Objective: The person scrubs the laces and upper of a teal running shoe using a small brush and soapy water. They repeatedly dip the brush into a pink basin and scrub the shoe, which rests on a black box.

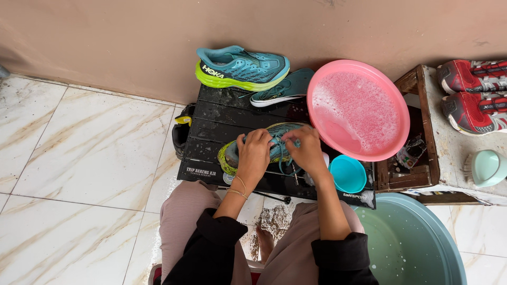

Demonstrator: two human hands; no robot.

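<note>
black slatted table | teal shoes (one leaning on wall), pink basin, small cup

Table front, left: we see a white printed label on the black folding table's near edge.
Table front, right: we see a second white printed label at the near right corner, below the turquoise cup.

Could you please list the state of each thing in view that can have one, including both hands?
left hand: resting on the shoe
right hand: at the shoe's laces
teal shoe: lying on the black table, laces loose
second teal shoe: leaning against the wall, untouched
insole: out of the shoe
pink basin: tilted, foamy
green tub: holds water
small blue cup: upright
red shoes: on the shelf
</note>
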